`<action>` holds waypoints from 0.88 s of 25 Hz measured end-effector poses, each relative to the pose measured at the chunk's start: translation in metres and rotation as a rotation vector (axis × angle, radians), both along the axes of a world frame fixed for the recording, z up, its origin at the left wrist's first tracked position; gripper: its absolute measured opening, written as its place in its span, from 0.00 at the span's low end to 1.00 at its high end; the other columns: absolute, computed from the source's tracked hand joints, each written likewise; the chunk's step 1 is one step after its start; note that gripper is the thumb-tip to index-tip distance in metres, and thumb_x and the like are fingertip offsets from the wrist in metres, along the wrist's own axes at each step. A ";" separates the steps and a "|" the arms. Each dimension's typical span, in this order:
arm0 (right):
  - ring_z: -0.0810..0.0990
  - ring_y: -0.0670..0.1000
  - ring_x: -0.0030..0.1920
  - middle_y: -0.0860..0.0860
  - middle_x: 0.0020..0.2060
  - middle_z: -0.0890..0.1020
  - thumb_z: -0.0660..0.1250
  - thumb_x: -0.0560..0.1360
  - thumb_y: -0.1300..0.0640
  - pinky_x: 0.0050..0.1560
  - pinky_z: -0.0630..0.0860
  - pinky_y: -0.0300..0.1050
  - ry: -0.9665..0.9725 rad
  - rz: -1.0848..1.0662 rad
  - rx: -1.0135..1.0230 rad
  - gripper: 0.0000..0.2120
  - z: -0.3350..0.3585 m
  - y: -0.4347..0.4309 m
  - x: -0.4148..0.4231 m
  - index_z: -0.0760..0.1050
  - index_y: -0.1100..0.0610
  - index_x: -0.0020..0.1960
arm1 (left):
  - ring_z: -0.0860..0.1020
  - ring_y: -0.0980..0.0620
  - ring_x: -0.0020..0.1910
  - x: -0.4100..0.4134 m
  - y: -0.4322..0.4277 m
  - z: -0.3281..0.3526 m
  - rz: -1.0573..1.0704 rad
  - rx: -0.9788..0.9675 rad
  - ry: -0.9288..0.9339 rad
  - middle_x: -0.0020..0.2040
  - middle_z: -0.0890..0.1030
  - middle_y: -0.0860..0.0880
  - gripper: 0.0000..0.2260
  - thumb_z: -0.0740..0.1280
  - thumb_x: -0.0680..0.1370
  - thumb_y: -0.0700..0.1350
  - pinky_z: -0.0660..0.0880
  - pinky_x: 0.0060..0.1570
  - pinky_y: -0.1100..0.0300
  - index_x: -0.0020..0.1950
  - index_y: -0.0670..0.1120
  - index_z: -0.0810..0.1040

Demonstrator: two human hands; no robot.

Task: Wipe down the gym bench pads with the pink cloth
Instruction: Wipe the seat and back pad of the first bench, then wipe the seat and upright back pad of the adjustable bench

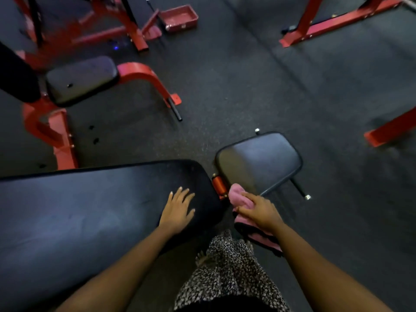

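A long black back pad [78, 217] fills the lower left. My left hand [177, 210] lies flat on its right end, fingers spread, holding nothing. A smaller black seat pad [263, 161] sits just beyond, joined to the back pad by a red-orange hinge tube [218, 184]. My right hand [258, 210] grips the bunched pink cloth [238, 194] at the near left corner of the seat pad. More of the cloth hangs down under my wrist.
A second bench with a black pad [81, 79] and red frame [144, 73] stands at the upper left. Red rack feet [337, 21] cross the upper right, another red foot [389, 131] is at the right. A red tray [180, 18] lies on the dark rubber floor [258, 75].
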State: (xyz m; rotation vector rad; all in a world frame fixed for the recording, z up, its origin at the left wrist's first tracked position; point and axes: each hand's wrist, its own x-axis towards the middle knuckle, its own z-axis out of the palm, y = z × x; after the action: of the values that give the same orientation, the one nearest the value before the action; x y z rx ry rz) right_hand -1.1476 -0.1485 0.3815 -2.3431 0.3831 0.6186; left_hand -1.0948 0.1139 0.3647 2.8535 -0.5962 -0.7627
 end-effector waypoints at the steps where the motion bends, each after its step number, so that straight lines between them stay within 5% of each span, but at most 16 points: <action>1: 0.78 0.56 0.56 0.53 0.57 0.80 0.66 0.68 0.35 0.57 0.73 0.49 0.014 -0.021 -0.001 0.29 0.008 -0.012 -0.016 0.70 0.41 0.67 | 0.50 0.49 0.76 -0.018 -0.006 0.004 -0.007 -0.028 0.030 0.76 0.58 0.48 0.24 0.55 0.80 0.53 0.44 0.74 0.50 0.75 0.48 0.58; 5: 0.77 0.53 0.60 0.50 0.61 0.79 0.69 0.68 0.38 0.58 0.72 0.46 0.049 -0.159 0.050 0.28 0.021 -0.066 -0.083 0.71 0.41 0.66 | 0.55 0.48 0.75 -0.054 -0.055 0.007 -0.001 -0.101 0.127 0.74 0.63 0.48 0.33 0.46 0.74 0.64 0.47 0.73 0.48 0.74 0.48 0.61; 10: 0.77 0.45 0.56 0.42 0.57 0.80 0.71 0.67 0.40 0.50 0.68 0.37 0.041 -0.480 0.115 0.23 0.030 -0.189 -0.177 0.73 0.38 0.62 | 0.66 0.50 0.69 -0.056 -0.206 0.016 -0.113 -0.245 0.282 0.70 0.69 0.47 0.22 0.62 0.78 0.53 0.57 0.70 0.59 0.70 0.45 0.67; 14: 0.78 0.43 0.54 0.40 0.55 0.81 0.71 0.64 0.37 0.51 0.71 0.38 0.006 -0.684 0.124 0.26 0.039 -0.303 -0.251 0.74 0.38 0.61 | 0.72 0.48 0.65 -0.069 -0.366 0.031 -0.113 -0.345 0.390 0.65 0.74 0.43 0.21 0.64 0.77 0.50 0.62 0.59 0.69 0.65 0.39 0.72; 17: 0.79 0.44 0.51 0.41 0.50 0.81 0.69 0.69 0.40 0.46 0.71 0.34 0.000 -0.822 0.095 0.16 0.049 -0.389 -0.300 0.75 0.37 0.55 | 0.74 0.55 0.59 -0.082 -0.474 0.042 -0.216 -0.323 0.460 0.63 0.76 0.45 0.15 0.63 0.79 0.42 0.63 0.52 0.73 0.64 0.39 0.73; 19: 0.79 0.44 0.49 0.41 0.48 0.81 0.69 0.71 0.43 0.43 0.70 0.32 0.005 -0.865 0.069 0.10 0.053 -0.435 -0.322 0.74 0.35 0.52 | 0.75 0.59 0.55 -0.084 -0.521 0.036 -0.242 -0.327 0.482 0.60 0.77 0.46 0.15 0.63 0.79 0.41 0.66 0.55 0.69 0.64 0.38 0.74; 22: 0.79 0.45 0.48 0.42 0.49 0.82 0.70 0.70 0.43 0.50 0.73 0.41 0.019 -0.881 0.041 0.12 0.044 -0.498 -0.333 0.74 0.35 0.53 | 0.75 0.47 0.62 -0.073 -0.565 0.018 -0.160 -0.329 0.499 0.63 0.76 0.42 0.16 0.64 0.78 0.41 0.67 0.64 0.59 0.64 0.38 0.73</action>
State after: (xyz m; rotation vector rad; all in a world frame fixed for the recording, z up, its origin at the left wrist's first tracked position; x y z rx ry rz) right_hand -1.4807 -0.6464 0.4255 -1.8564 1.2884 0.2057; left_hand -1.1681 -0.4509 0.3827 2.2200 -0.7856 -1.2180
